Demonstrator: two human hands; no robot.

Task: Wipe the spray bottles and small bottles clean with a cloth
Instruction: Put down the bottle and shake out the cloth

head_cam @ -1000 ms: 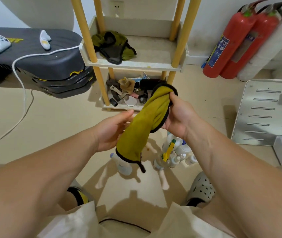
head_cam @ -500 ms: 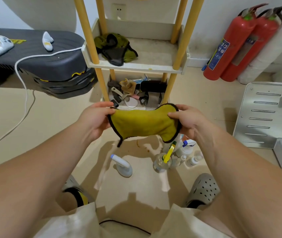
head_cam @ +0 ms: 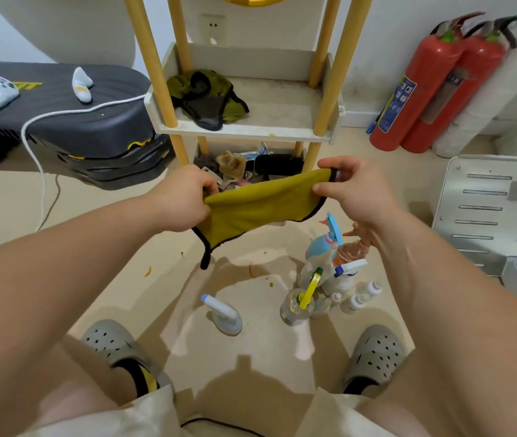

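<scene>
floor [head_cam: 109, 247]: pale, carrying every bottle; a few small yellow scraps near the middle.
shelf rack [head_cam: 323, 134]: far centre, on yellow posts; a second cloth [head_cam: 206, 99], green and black, crumpled on its tray; clutter on the tier below.
black cases [head_cam: 93, 127]: far left, stacked, with a white cable and white controllers on top.
fire extinguishers [head_cam: 415, 89]: far right, two, red, against the wall.
metal panel [head_cam: 487, 216]: right, slotted, lying low.
cloth [head_cam: 260, 206]: yellow with black edging, stretched left to right between both hands, in the air above and just beyond the bottles, touching none of them; one corner drooping at the left.
left hand [head_cam: 181, 200]: fingers curled round the left end of the cloth, gripping it.
right hand [head_cam: 355, 193]: thumb and fingers pinching the right end.
spray bottles [head_cam: 326, 247]: right of centre, below the right hand, upright and packed close; clear one with a yellow trigger nearest.
small bottles [head_cam: 358, 298]: white, at the near right edge of that same cluster.
angled-neck bottle [head_cam: 222, 313]: white with a blue tip, alone, left of the cluster and apart from it.
change: a second ago bunched and hanging from the right hand alone; then taken at the other end by the left; now pulled wide and flat.
meaning: probably a cloth made ready, nothing more; no bottle lifted, no wiping yet; next, likely one hand freed to pick up a bottle.
</scene>
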